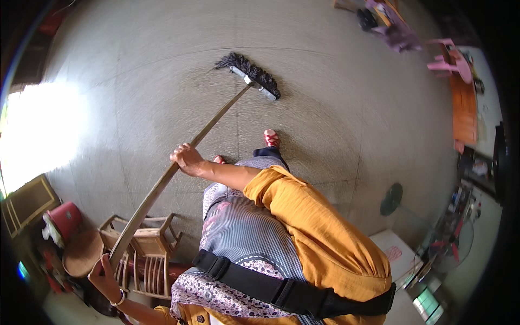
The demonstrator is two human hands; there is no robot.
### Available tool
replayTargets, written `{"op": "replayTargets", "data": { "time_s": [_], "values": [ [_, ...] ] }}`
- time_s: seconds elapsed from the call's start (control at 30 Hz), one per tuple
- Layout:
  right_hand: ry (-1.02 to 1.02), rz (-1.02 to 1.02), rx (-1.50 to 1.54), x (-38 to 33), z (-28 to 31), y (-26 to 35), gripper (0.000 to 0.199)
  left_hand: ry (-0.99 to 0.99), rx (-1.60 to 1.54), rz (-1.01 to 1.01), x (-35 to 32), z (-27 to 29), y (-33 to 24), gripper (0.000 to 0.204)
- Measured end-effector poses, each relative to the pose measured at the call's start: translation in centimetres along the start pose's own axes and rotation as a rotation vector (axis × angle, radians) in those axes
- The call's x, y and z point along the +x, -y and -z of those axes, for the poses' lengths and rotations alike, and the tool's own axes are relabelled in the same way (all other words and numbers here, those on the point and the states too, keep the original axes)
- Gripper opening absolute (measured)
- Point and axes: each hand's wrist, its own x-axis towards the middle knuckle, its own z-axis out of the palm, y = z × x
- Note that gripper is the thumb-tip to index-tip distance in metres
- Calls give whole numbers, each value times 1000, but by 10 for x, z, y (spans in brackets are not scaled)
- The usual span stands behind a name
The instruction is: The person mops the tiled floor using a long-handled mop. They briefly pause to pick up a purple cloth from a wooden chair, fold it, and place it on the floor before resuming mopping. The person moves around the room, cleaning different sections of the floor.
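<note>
A dust mop with a long wooden handle (pixel 154 196) runs diagonally from lower left to upper middle. Its dark shaggy head (pixel 254 71), fixed to a pale metal holder, rests on the grey floor ahead of me. My right hand (pixel 187 160) is wrapped round the handle about midway, the arm reaching across my body. Lower down on the left, my left hand (pixel 104 279), a bracelet at its wrist, grips the handle near its upper end; some of its fingers are hidden.
Wooden chairs (pixel 150 238), a round brown stool (pixel 83 253) and a red bucket (pixel 64 221) stand at lower left. A pink plastic chair (pixel 457 66) and an orange wooden cabinet (pixel 464 111) are at right. A fan (pixel 452 241) stands at lower right. My foot in a red shoe (pixel 271 138) is on the floor (pixel 319 103).
</note>
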Motion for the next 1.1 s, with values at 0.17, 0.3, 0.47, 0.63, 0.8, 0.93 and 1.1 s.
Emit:
{"op": "replayTargets", "data": {
  "time_s": [0.17,0.3,0.47,0.63,0.8,0.93,1.1],
  "values": [
    [-472,-100,-90,-64,117,-101,13,192,87,-313,54,-76,-126,17],
    [-519,-342,-191,-153,219,-191,7,270,-2,-659,72,-189,-238,14],
    [-698,-584,-354,-325,278,-285,6,453,-42,-1212,34,-318,-356,22],
    [-593,-951,-643,-479,295,-310,13,589,-134,-1435,-51,-399,-419,32],
    [-1145,-1236,278,-532,272,-342,17,661,-54,-1367,-65,-399,-460,32],
    [-728,-1285,-304,-472,288,-332,12,575,-54,-1293,-32,-381,-460,29],
    [-579,-1129,-392,-362,288,-323,3,436,-19,-1114,26,-317,-428,27]
  ]
}}
